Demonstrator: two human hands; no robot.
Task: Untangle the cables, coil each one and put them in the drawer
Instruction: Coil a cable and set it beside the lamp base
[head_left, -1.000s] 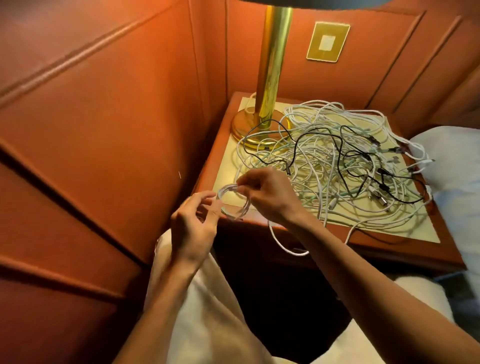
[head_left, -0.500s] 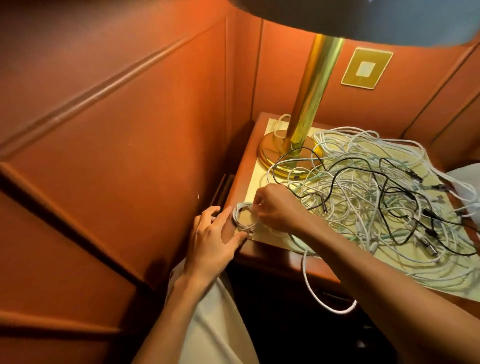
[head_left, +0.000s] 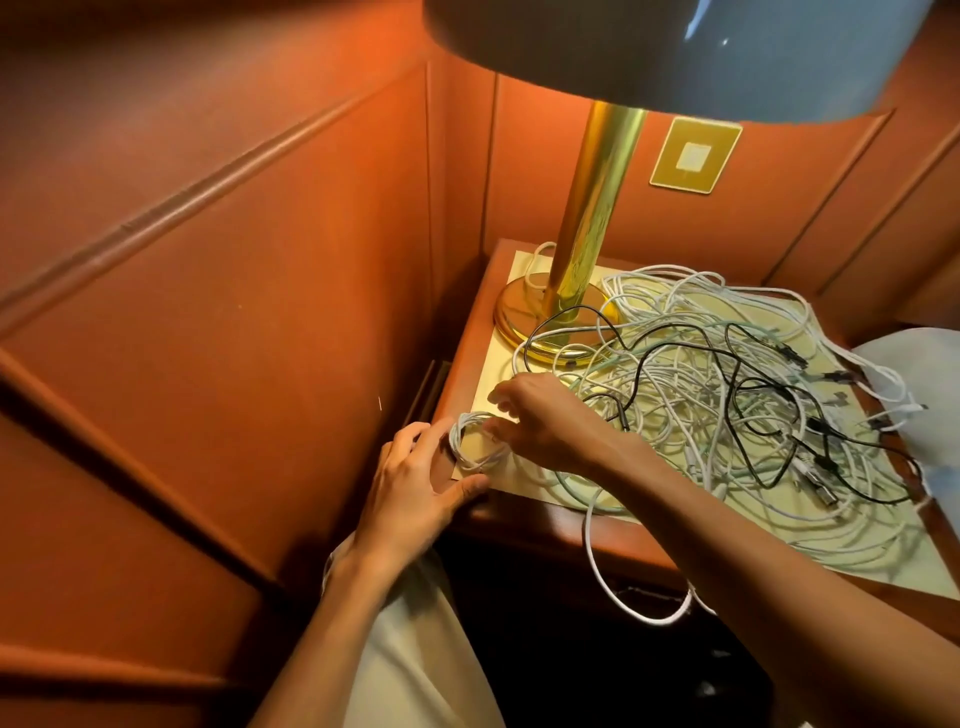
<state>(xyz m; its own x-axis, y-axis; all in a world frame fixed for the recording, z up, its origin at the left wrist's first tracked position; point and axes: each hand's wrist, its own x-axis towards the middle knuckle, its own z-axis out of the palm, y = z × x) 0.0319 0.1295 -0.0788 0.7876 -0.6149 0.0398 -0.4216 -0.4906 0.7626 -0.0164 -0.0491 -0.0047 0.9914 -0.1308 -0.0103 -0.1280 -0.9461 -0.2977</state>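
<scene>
A small coil of white cable (head_left: 470, 446) lies on the near-left corner of the nightstand top (head_left: 524, 512). My right hand (head_left: 550, 423) reaches over it, and its curled fingertips pinch the coil's right side. Around that corner of the nightstand lies my left hand (head_left: 415, 480), fingers fairly straight, fingertips at the coil's left edge and thumb on the front rim. A big tangle of white, pale green and black cables (head_left: 727, 405) covers most of the top. One white cable loop (head_left: 623, 597) hangs over the front edge. The drawer front below is in deep shadow.
A brass lamp (head_left: 587, 249) with a wide shade stands at the back left of the nightstand, some cables lying on its base. Padded orange wall panels close in on the left and behind. A white pillow (head_left: 924, 384) sits to the right. My light trousers show below.
The coil, held in the air between both hands a second ago, now lies on the nightstand corner. My left hand has let go of it and settled on the corner.
</scene>
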